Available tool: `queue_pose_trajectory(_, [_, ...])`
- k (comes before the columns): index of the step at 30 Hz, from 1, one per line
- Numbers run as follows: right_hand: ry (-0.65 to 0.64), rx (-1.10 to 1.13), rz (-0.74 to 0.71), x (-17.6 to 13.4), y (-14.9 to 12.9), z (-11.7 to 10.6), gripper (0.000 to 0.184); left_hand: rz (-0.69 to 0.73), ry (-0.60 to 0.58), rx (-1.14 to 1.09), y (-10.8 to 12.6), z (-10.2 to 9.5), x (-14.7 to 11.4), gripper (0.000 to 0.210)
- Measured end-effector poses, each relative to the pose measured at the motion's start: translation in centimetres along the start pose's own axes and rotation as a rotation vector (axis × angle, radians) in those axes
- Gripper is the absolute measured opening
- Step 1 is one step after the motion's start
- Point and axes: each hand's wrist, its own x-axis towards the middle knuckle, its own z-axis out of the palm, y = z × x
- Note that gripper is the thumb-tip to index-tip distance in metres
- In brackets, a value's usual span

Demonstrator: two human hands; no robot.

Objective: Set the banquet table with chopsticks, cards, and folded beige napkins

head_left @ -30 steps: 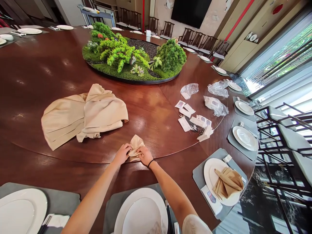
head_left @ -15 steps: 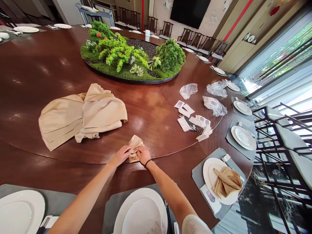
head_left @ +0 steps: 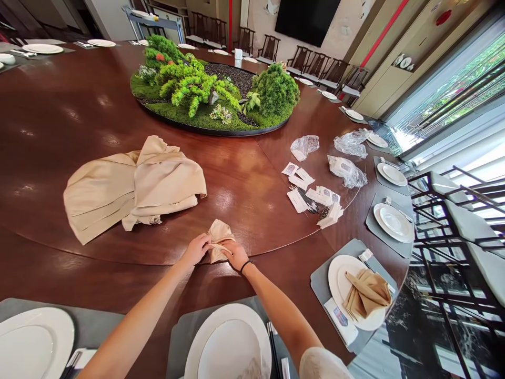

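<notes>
A beige cloth napkin (head_left: 220, 231), folded small, lies near the front rim of the raised round tabletop, between my two hands. My left hand (head_left: 198, 247) grips its left side with the fingers pressed together. From the right, my right hand (head_left: 236, 254), with a dark band at the wrist, pinches a fold of the same cloth. To the left rests a loose pile of beige napkins (head_left: 136, 187). Directly below my hands stands a stacked pair of white plates (head_left: 229, 350) on a grey placemat.
A folded brown napkin (head_left: 366, 297) sits on plates at the right. Paper packets (head_left: 313, 195), black sticks and plastic bags (head_left: 347, 171) lie right of my hands. A green miniature garden (head_left: 213, 100) fills the table's middle. Chairs (head_left: 465, 221) line the right.
My right hand has shifted slightly right and its fingers have turned more across the napkin. My left hand has barely moved. A raised fold now shows between them.
</notes>
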Motion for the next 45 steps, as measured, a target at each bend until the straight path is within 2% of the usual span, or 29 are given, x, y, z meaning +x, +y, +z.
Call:
queue_pose_trajectory(4, [0.003, 0.020, 0.029, 0.2, 0.1, 0.3, 0.028, -0.115, -0.088, 0.111, -0.1, -0.4, 0.7, 0.012])
queue_pose_trajectory(8, [0.004, 0.032, 0.098, 0.3, 0.6, 0.5, 0.024, -0.160, -0.166, 0.151, -0.2, -0.6, 0.8, 0.011])
queue_pose_trajectory(13, [0.014, 0.085, 0.215, 0.3, 1.0, 0.8, 0.021, -0.155, -0.114, 0.229, 0.0, -0.1, 0.2, 0.016])
queue_pose_trajectory(17, [0.011, 0.065, 0.205, 0.2, 1.0, 0.7, 0.021, -0.213, -0.117, 0.204, -0.3, 0.4, -0.1, 0.017])
queue_pose_trajectory(22, [-0.016, 0.052, 0.224, 0.2, 1.0, 0.5, 0.017, -0.162, -0.178, 0.080, -1.0, 0.5, 0.1, 0.020])
queue_pose_trajectory(25, [-0.009, 0.067, 0.255, 0.2, 1.1, 0.5, 0.016, -0.141, -0.158, 0.156, -0.7, 0.5, 0.1, 0.022])
queue_pose_trajectory(29, [-0.004, 0.061, 0.221, 0.1, 1.2, 0.6, 0.014, -0.177, -0.136, 0.211, -0.2, 0.4, -0.1, 0.025])
queue_pose_trajectory(33, [-0.024, 0.021, 0.185, 0.1, 1.4, 0.8, 0.015, -0.238, -0.315, 0.089, -1.0, 0.1, 0.1, 0.030])
queue_pose_trajectory(36, [-0.030, 0.019, 0.193, 0.0, 1.5, 0.7, 0.012, -0.228, -0.406, 0.141, -1.1, -0.3, 0.8, 0.028])
queue_pose_trajectory(38, [-0.009, 0.069, 0.238, -0.2, 1.5, 0.6, 0.011, -0.208, -0.395, 0.201, -0.4, -0.2, 1.1, 0.024])
queue_pose_trajectory(40, [0.036, 0.147, 0.294, -0.3, 1.3, 0.3, 0.017, -0.228, -0.336, 0.256, 0.9, 0.0, 1.0, 0.021])
queue_pose_trajectory(43, [0.121, 0.205, 0.331, -0.3, 0.9, 0.0, 0.032, -0.276, -0.094, 0.396, 3.4, 0.9, -0.1, 0.021])
queue_pose_trajectory(45, [0.164, 0.182, 0.339, -0.1, 0.5, 0.0, 0.036, -0.171, -0.013, 0.454, 4.9, 1.6, -0.9, 0.025])
